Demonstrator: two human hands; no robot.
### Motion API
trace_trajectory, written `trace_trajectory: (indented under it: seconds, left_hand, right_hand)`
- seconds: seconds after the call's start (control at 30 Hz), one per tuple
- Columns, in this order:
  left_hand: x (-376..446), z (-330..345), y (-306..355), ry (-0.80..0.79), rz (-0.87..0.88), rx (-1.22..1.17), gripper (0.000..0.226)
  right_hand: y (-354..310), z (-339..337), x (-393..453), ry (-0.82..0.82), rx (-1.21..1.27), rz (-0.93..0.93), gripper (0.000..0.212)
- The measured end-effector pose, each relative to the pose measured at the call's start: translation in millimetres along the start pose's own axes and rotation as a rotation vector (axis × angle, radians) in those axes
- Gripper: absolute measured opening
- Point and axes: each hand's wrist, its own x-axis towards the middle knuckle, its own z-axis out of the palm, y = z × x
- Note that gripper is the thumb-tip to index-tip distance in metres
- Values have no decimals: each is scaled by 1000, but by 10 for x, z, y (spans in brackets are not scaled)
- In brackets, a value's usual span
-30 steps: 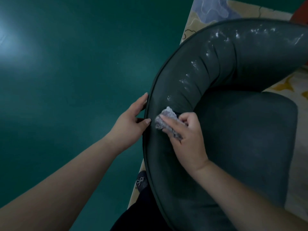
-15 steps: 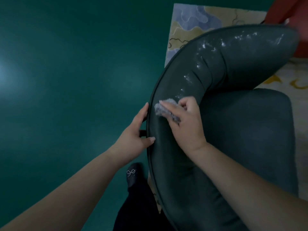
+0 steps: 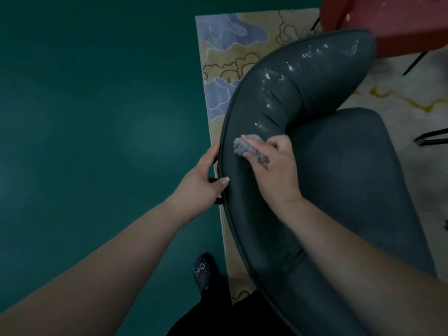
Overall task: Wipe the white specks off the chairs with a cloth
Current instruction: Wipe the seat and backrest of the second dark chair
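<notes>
A dark grey-green padded chair point(image 3: 344, 170) fills the right half of the view, its curved backrest sweeping from the bottom up to the top right. White specks point(image 3: 274, 78) dot the upper part of the backrest. My right hand point(image 3: 274, 170) holds a crumpled grey cloth point(image 3: 244, 146) and presses it on the backrest just below the lowest specks. My left hand point(image 3: 206, 175) grips the backrest's outer edge, thumb on top, fingers behind.
A patterned rug point(image 3: 228, 52) lies under the chair, beside a dark green floor point(image 3: 97, 117). A red chair point(image 3: 392, 23) with thin black legs stands at the top right. My dark shoe point(image 3: 203, 270) is on the floor at the bottom.
My right hand has carried the cloth up along the backrest toward the specks. The view has pulled back, bringing more of the rug and the red chair into sight. My left hand keeps its grip.
</notes>
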Motion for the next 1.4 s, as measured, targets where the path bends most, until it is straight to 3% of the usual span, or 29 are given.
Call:
trace_trajectory:
  seconds: [0.13,0.23,0.37,0.57,0.8,1.0,1.2,1.4]
  left_hand:
    - [108,-28,29,-2,4,19,75]
    - [156,-29,25,-9,-11,16,78]
    - [217,-48,32,22,19,15,66]
    - [500,44,157,123,43,180,55]
    - [1033,157,286,273,67,314,49]
    - [1010,209,243,358,131,393,46]
    - [985,237,294,404,173,553,48]
    - [984,241,281,425,151,593,47]
  right_hand:
    - [33,-100,-479,-22,-9,-67,42]
    - [91,-63,-122,-30,-57,-110,39]
    - [114,96,451,36,17,-1,35]
    - [194,-60,-276,-10,73,-47,40]
    - [308,68,586,40,53,-71,39]
    - [478,-65,-44,-12,145,-20,37]
    - [547,85,649,87,47,-72,38]
    - [512,69,70,103,132,17,37]
